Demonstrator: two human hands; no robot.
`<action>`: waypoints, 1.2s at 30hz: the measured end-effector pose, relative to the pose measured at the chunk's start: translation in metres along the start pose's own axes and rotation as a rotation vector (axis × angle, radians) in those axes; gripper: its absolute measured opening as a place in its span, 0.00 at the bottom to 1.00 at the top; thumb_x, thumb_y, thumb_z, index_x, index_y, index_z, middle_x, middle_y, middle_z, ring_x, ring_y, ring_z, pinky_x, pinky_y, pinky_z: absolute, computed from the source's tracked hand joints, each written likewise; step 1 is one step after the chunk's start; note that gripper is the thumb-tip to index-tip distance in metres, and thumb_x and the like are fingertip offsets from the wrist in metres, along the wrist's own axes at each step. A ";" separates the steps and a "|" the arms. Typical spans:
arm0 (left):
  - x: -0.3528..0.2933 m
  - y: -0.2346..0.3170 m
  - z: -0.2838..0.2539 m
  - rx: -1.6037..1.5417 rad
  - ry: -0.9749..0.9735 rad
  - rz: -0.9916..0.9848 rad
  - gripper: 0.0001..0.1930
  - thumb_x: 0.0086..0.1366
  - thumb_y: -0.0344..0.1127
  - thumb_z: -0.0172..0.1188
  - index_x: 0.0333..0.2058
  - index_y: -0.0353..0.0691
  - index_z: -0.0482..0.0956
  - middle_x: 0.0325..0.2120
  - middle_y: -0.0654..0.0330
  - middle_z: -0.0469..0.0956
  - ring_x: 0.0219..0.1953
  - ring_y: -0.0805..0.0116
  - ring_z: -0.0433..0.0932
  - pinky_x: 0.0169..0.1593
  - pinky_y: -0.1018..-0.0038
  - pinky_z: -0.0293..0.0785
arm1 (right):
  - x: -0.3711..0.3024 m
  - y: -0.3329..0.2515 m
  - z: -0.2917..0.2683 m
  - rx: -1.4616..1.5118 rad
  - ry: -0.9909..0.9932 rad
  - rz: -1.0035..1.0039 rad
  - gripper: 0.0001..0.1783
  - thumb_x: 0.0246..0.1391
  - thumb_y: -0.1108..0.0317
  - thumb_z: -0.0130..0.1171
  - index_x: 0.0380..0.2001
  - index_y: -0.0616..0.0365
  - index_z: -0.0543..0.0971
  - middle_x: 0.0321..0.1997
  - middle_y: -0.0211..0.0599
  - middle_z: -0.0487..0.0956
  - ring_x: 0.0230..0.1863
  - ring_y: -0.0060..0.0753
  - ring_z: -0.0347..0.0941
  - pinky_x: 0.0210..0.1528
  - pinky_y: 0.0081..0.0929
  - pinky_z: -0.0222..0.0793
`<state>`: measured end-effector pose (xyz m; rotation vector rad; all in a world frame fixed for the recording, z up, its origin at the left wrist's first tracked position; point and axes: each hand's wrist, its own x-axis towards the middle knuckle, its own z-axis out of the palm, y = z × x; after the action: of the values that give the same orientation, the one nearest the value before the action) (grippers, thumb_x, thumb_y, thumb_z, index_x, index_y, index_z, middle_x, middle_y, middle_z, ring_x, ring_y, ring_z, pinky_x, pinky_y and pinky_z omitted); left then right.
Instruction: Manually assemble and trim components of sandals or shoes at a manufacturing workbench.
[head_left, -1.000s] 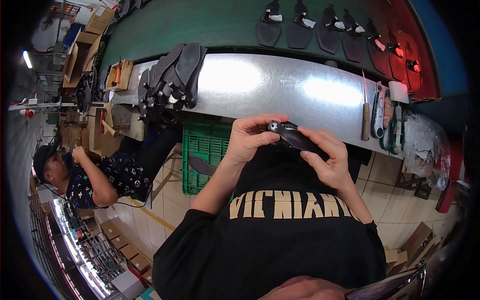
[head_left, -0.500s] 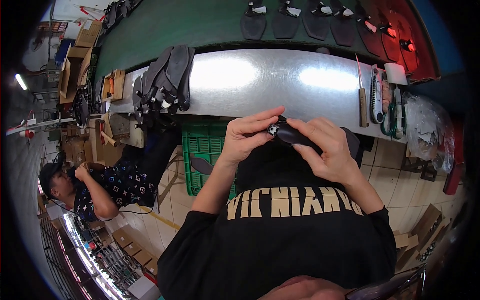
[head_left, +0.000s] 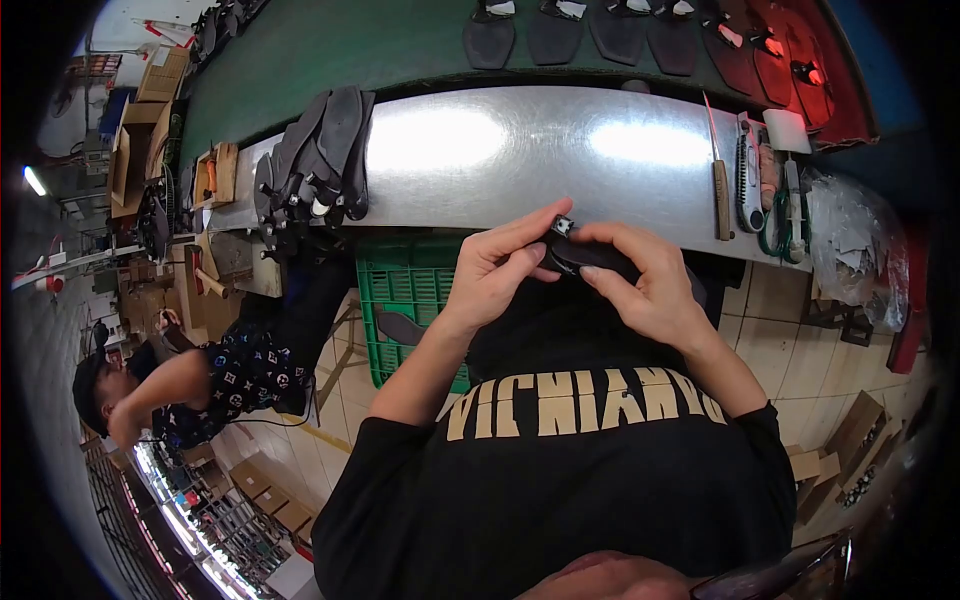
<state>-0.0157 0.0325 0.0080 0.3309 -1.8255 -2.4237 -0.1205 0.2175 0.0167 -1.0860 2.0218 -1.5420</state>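
Observation:
Between my two hands, in front of the metal bench edge, is a black sandal [head_left: 612,257] with a strap end that shows a pale patch. My left hand [head_left: 500,275] pinches the strap end from the left, thumb against it and fingers stretched along it. From the right, my right hand [head_left: 645,280] grips the sandal's body with thumb and forefinger. Part of the sandal is hidden behind my right hand. A pile of similar black sandals [head_left: 330,140] lies on the left of the metal bench [head_left: 540,140].
A row of black sandals [head_left: 555,38] sits on the green surface [head_left: 380,45] beyond. At right lie a wooden-handled tool [head_left: 722,195], a box cutter [head_left: 748,185], scissors [head_left: 775,225] and a plastic bag [head_left: 850,250]. A green crate [head_left: 375,370] holds a dark sole. A co-worker [head_left: 230,375] is at left.
The strap end has moved up and to the right, turning in my fingers. My left thumb has bent in against it. The co-worker's arms have shifted, and the whole view has tilted slightly.

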 end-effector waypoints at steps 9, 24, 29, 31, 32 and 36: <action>0.000 0.000 0.008 0.058 0.088 -0.048 0.22 0.62 0.17 0.47 0.55 0.36 0.75 0.57 0.49 0.72 0.51 0.67 0.78 0.42 0.79 0.83 | 0.005 0.002 0.001 -0.239 -0.033 -0.159 0.10 0.43 0.75 0.64 0.33 0.58 0.82 0.29 0.37 0.75 0.31 0.42 0.73 0.34 0.34 0.68; 0.012 0.007 0.003 -0.008 0.134 -0.253 0.21 0.55 0.16 0.51 0.49 0.32 0.80 0.47 0.51 0.80 0.38 0.71 0.82 0.33 0.81 0.83 | 0.004 0.014 0.004 -0.176 -0.084 -0.129 0.14 0.38 0.68 0.71 0.33 0.51 0.81 0.29 0.34 0.72 0.32 0.37 0.71 0.32 0.32 0.66; 0.013 0.007 0.005 -0.097 0.159 -0.278 0.21 0.58 0.18 0.51 0.50 0.32 0.79 0.48 0.51 0.79 0.37 0.71 0.83 0.33 0.82 0.84 | 0.003 0.018 0.009 -0.245 0.053 -0.254 0.14 0.38 0.68 0.71 0.33 0.50 0.81 0.28 0.34 0.72 0.28 0.36 0.70 0.29 0.30 0.65; 0.012 0.011 -0.004 -0.174 0.113 -0.326 0.21 0.61 0.20 0.50 0.53 0.33 0.76 0.50 0.51 0.78 0.37 0.72 0.83 0.31 0.83 0.83 | 0.002 0.017 0.010 -0.303 0.131 -0.334 0.13 0.39 0.67 0.70 0.33 0.48 0.82 0.26 0.34 0.71 0.28 0.36 0.70 0.29 0.29 0.65; 0.012 0.012 -0.007 -0.252 0.066 -0.376 0.21 0.63 0.23 0.49 0.56 0.34 0.74 0.51 0.51 0.77 0.37 0.72 0.83 0.30 0.84 0.83 | 0.002 0.015 0.008 -0.304 0.132 -0.337 0.13 0.39 0.67 0.70 0.33 0.48 0.82 0.26 0.34 0.71 0.28 0.36 0.70 0.29 0.29 0.65; 0.010 0.016 0.000 -0.198 0.125 -0.281 0.23 0.68 0.31 0.47 0.61 0.33 0.66 0.51 0.51 0.76 0.36 0.76 0.81 0.25 0.85 0.79 | 0.004 0.009 0.007 -0.300 0.086 -0.358 0.15 0.43 0.69 0.68 0.38 0.53 0.80 0.30 0.37 0.75 0.30 0.38 0.73 0.30 0.33 0.67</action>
<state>-0.0265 0.0262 0.0220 0.7465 -1.5637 -2.6666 -0.1211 0.2110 0.0069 -1.5955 2.2633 -1.4963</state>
